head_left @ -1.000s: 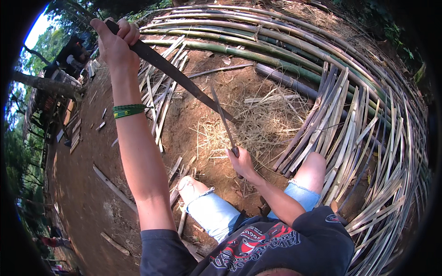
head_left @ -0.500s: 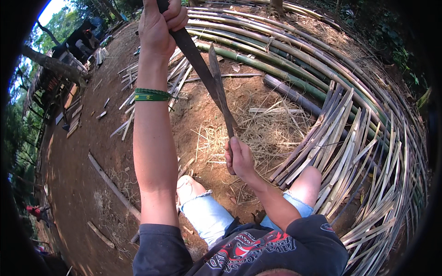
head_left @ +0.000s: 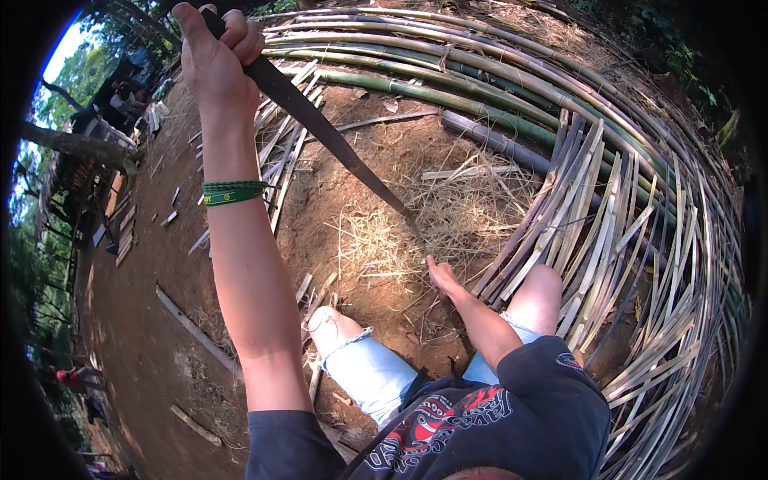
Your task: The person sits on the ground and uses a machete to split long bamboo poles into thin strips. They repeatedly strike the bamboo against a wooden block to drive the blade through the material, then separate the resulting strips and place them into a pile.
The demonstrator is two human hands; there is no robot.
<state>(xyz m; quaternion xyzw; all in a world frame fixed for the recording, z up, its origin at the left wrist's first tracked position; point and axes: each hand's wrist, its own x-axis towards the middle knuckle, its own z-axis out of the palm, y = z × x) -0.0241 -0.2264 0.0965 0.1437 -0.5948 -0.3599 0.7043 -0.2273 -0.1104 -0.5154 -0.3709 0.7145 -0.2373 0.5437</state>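
Left hand [head_left: 210, 60] gripping long dark blade [head_left: 336, 148], right hand [head_left: 442, 278] low — split bamboo strips [head_left: 608, 240] alongside

An outdoor bamboo-working yard on bare reddish-brown dirt ground [head_left: 160, 320]: long green bamboo poles [head_left: 448, 88] stacked beside pale split bamboo strips [head_left: 640, 264], dry straw-like shavings [head_left: 448, 216], trees [head_left: 48, 264] around.

I grip a long, dark blade [head_left: 320, 128] by its handle, raised near the top of the dirt ground [head_left: 160, 336]. It slants down from my left hand [head_left: 212, 56] toward my right hand [head_left: 442, 276], its tip meeting a thin bamboo strip low over the straw, near the ground's right edge.
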